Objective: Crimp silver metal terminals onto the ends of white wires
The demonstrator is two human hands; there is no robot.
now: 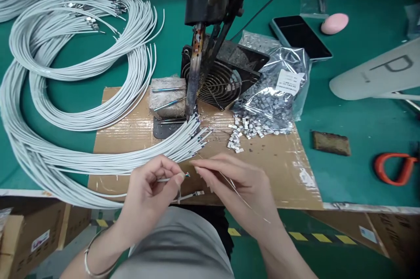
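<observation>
My left hand (pixel 160 187) pinches a white cable (pixel 163 179) close to its end, where fine coloured wires poke out past the fingertips. Opposite it, my right hand (pixel 236 187) is closed with thumb and forefinger together, and a thin strand of solder wire (pixel 244 202) runs back across the palm. A small gap separates the two hands. Just beyond them lies a bundle of white cables (pixel 147 156) with stripped, coloured ends. Above those ends hangs a soldering iron (pixel 194 73) on a stand, its tip pointing down. Loose small metal connectors (pixel 243 130) are scattered farther right.
A cardboard sheet (pixel 278 174) covers the table's front. Behind stand a weighted block (pixel 168 106) and a fan (pixel 219 84). A bag of connectors (pixel 272 91), phone (pixel 302 36), white bottle (pixel 377 71), brown sponge (pixel 331 142) and red-handled tool (pixel 393 169) lie right. Coiled cables (pixel 82 71) fill the left.
</observation>
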